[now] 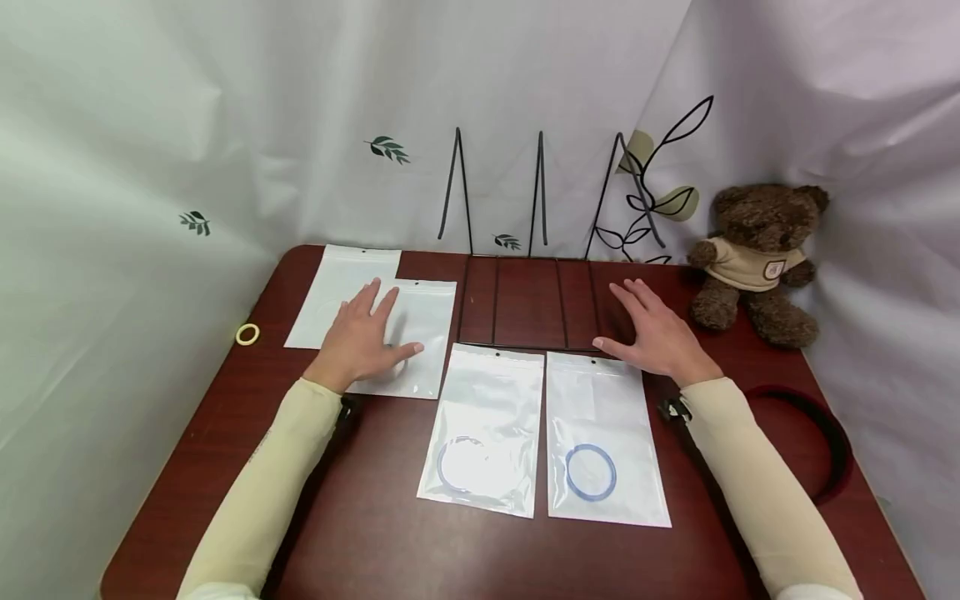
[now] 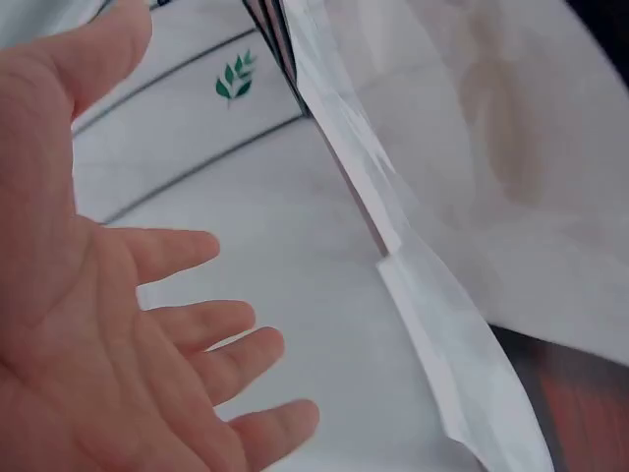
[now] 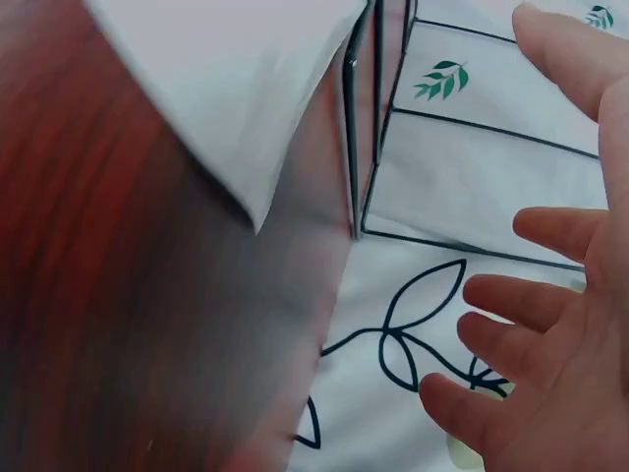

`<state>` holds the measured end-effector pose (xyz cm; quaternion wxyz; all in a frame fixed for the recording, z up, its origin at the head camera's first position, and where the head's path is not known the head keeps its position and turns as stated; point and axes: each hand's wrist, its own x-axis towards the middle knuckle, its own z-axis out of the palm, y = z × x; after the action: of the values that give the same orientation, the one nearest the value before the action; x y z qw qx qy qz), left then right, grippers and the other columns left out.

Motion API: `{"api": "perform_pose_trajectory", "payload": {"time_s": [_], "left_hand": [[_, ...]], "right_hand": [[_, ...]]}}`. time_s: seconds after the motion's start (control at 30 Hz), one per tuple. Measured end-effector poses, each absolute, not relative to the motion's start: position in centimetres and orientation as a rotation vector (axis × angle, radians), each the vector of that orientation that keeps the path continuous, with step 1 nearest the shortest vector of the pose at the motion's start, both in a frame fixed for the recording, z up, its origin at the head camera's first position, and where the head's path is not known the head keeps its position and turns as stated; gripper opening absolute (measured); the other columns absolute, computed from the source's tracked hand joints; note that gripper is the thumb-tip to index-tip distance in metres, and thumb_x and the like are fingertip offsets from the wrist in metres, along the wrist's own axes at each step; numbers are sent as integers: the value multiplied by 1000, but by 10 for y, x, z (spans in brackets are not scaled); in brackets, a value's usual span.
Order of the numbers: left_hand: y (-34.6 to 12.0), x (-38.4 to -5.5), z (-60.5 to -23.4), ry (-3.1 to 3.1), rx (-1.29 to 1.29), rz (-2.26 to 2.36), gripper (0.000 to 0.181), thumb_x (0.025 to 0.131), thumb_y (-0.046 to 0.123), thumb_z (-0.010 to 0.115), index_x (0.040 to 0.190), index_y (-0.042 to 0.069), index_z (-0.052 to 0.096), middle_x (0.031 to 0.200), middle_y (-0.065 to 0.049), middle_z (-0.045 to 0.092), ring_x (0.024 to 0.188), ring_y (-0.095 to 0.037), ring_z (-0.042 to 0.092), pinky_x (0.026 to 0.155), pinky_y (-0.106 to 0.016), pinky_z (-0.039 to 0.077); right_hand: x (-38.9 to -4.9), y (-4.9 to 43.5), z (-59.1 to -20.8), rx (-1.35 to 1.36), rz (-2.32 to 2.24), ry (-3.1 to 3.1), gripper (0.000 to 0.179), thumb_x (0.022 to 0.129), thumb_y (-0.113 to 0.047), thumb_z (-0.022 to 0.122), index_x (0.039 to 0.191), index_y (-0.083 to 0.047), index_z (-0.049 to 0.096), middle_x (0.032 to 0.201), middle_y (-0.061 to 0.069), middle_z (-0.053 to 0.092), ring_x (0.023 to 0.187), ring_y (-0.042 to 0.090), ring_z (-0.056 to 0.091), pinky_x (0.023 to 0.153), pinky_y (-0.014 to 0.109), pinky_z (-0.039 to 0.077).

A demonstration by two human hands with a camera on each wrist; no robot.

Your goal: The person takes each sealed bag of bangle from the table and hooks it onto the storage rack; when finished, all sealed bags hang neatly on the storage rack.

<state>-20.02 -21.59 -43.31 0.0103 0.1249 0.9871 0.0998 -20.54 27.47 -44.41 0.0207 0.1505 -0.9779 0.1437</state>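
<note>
My left hand [image 1: 365, 333] hovers with spread fingers over a white zip pouch [image 1: 431, 325], which overlaps another white pouch [image 1: 311, 321] at the back left. In the left wrist view its palm faces inward and holds nothing. On the other side my right hand [image 1: 656, 333] is spread above the table, near the upper right corner of a zip pouch [image 1: 596, 400]. That pouch shows a blue ring [image 1: 592, 497]. Beside it lies a similar pouch [image 1: 498, 400], also showing a blue ring [image 1: 440, 467], partly lost in glare. Whatever the left hand's pouch contains is mostly hidden.
Between the hands, a black wire rack [image 1: 562, 308] with upright prongs stands at the table's back. A brown teddy bear [image 1: 761, 233] sits at the back right, with a dark red hoop [image 1: 836, 433] in front. A small yellow ring [image 1: 247, 326] lies at the left edge.
</note>
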Motion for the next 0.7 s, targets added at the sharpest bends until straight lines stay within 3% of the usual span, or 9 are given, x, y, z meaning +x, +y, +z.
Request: {"api": "perform_pose_trajectory", "payload": {"time_s": [0.2, 0.43, 0.7], "left_hand": [[-235, -223, -437, 3063, 325, 565, 99, 87, 67, 63, 161, 15, 21, 166, -19, 18, 150, -43, 25, 113, -63, 35], [-264, -255, -442, 3042, 299, 791, 86, 91, 48, 69, 157, 11, 29, 160, -23, 28, 147, -42, 31, 117, -60, 30], [-292, -281, -443, 3009, 174, 875, 84, 92, 47, 68, 158, 12, 30, 155, -26, 32, 140, -45, 37, 112, -63, 34]], "right_hand": [[-219, 270, -447, 445, 642, -3057, 97, 84, -69, 66, 160, -24, 26, 166, 16, 25, 152, 41, 26, 113, 66, 33], [-235, 264, -454, 476, 834, -3059, 90, 85, -56, 74, 157, -18, 33, 162, 13, 34, 148, 37, 33, 116, 60, 33], [-239, 260, -460, 463, 903, -3126, 85, 86, -45, 78, 155, -15, 38, 160, 16, 36, 146, 39, 36, 115, 61, 34]]}}
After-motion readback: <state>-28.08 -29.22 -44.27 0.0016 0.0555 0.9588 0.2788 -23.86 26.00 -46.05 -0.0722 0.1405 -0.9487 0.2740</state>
